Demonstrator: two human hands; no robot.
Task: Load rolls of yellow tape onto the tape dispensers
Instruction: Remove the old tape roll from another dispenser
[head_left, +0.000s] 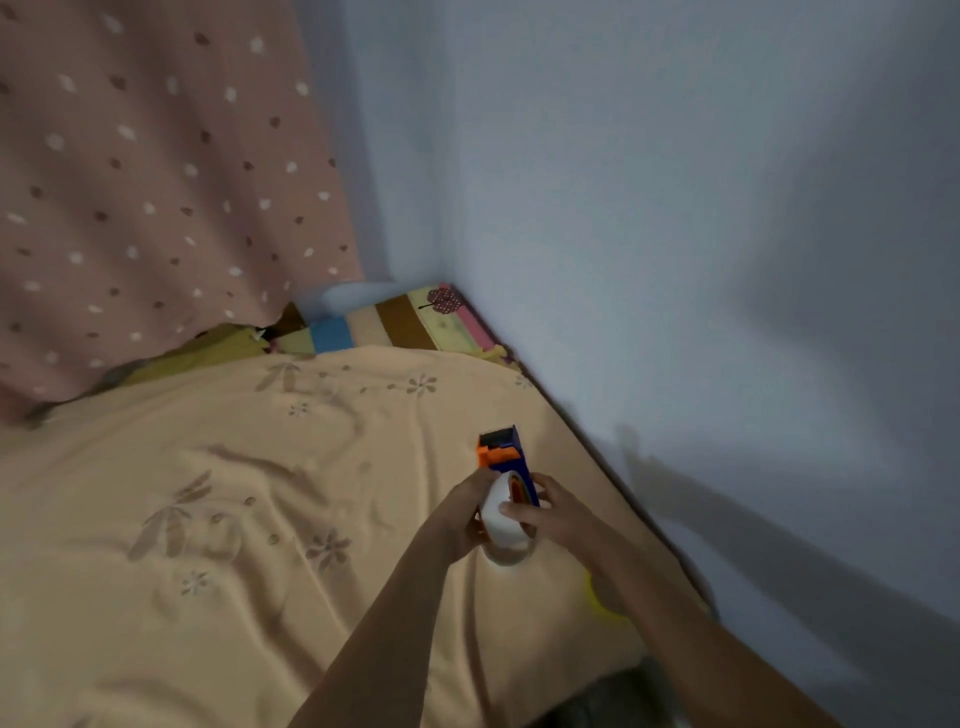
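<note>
A blue and orange tape dispenser (503, 452) is held above the bed, its cutter end pointing away from me. A pale tape roll (501, 525) sits at its near end, over the orange hub. My left hand (462, 519) grips the roll and dispenser from the left. My right hand (556, 514) holds them from the right, thumb lying across the roll's face. Another yellow tape roll (597, 597) lies on the sheet, mostly hidden under my right forearm.
The orange flower-print bed sheet (234, 519) fills the lower left. A grey wall (675, 260) runs along the bed's right edge. A striped pillow (395, 322) lies at the far corner, with a pink dotted curtain (156, 182) hanging behind.
</note>
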